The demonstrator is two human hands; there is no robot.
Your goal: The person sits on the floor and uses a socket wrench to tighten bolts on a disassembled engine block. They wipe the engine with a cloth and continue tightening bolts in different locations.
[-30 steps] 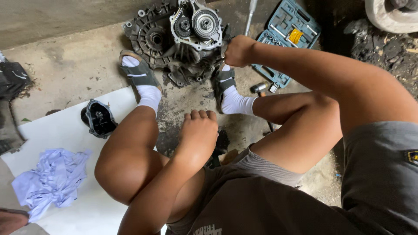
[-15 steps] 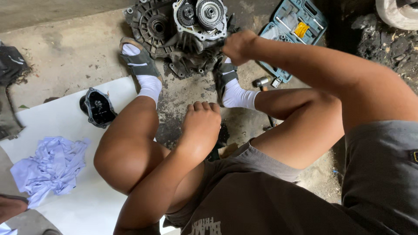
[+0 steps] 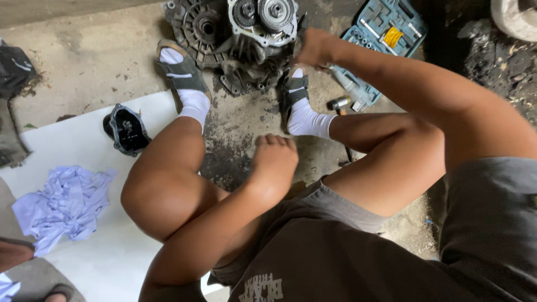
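A greasy metal gearbox housing (image 3: 224, 33) with exposed gears lies on the concrete floor in front of my feet. My right hand (image 3: 314, 48) reaches out to its right edge, fingers closed against the casing; what they grip is hidden. My left hand (image 3: 275, 157) rests between my knees with its fingers curled, knuckles down on the stained floor and nothing visible in it. I am squatting, with white socks and dark sandals (image 3: 182, 71) either side of the housing.
A blue socket-tool case (image 3: 386, 39) lies open at the right, with a small hammer (image 3: 339, 104) beside it. A white sheet (image 3: 84, 140) on the left carries a black cover part (image 3: 127, 130) and a crumpled pale cloth (image 3: 61, 204). Another person's foot (image 3: 56, 293) shows at the bottom left.
The view has tilted slightly, so the housing sits higher in the frame. Both hands stay about where they were.
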